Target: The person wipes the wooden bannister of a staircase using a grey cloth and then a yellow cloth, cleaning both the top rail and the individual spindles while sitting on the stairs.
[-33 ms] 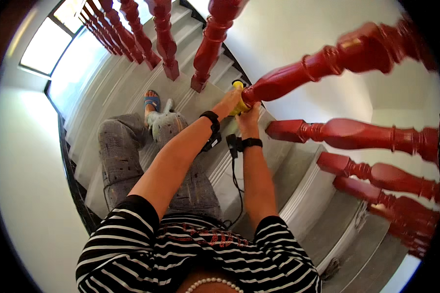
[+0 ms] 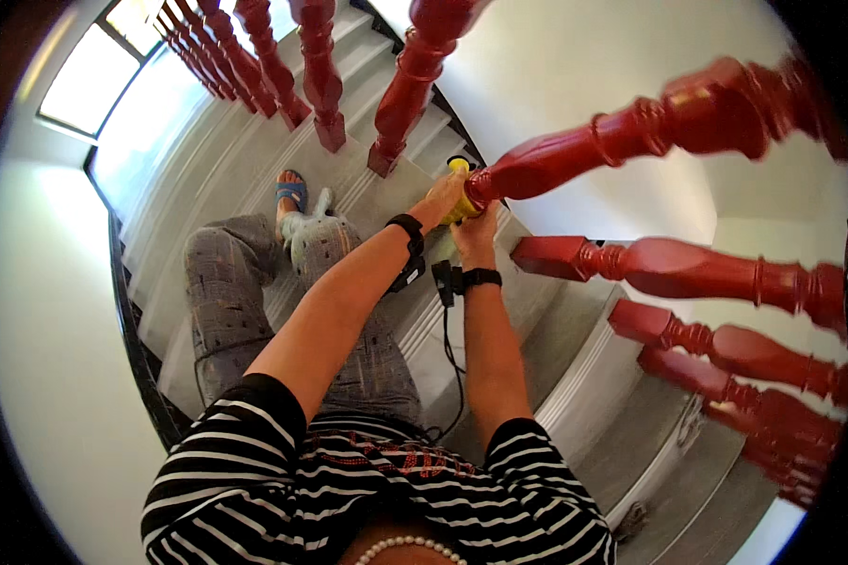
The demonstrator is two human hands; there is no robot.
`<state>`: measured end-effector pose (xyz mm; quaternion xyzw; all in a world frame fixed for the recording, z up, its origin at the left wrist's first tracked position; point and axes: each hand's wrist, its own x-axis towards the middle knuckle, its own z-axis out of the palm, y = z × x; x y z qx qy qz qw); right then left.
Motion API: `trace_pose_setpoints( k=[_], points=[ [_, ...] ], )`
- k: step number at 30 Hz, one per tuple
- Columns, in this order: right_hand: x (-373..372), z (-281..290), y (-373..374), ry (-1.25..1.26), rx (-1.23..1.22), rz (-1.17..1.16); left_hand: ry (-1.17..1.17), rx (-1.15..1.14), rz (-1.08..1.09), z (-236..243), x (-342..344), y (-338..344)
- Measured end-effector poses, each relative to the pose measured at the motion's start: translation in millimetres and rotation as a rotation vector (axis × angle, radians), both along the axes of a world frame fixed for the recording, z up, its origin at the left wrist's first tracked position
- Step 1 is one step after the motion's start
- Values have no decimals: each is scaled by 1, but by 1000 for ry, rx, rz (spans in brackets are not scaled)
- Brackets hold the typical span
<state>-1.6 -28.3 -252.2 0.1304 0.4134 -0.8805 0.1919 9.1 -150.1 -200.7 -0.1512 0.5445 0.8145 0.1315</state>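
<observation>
Curled around a yellow item (image 2: 462,207) whose kind is hard to make out, a person's left hand (image 2: 443,197) presses at the lower end of a red baluster (image 2: 561,162), while the right hand (image 2: 477,234) meets that same end from the near side, its fingers mostly hidden and how far they close impossible to tell. Left of the baluster, a foot in a blue sandal (image 2: 292,193) rests on grey stairs (image 2: 240,155); nearer the wearer than the baluster, a black cable (image 2: 448,339) dangles beside the right wrist.
</observation>
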Motion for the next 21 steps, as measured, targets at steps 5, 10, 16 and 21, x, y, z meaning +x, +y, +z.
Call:
trace_pose_setpoints(
  k=[5,10,16,21],
  points=[
    [-2,-13,-45,-120,-237,32,-169,-143,79,-78,-12,-21],
    [0,-24,-16,-201,-91,-77,-92,-131,68,-101,-19,4],
    [6,-13,-49,-133,-24,70,-51,6,104,-164,-32,-19],
    [5,0,-25,-218,-57,-53,156,-6,87,-138,-8,21]
  ],
)
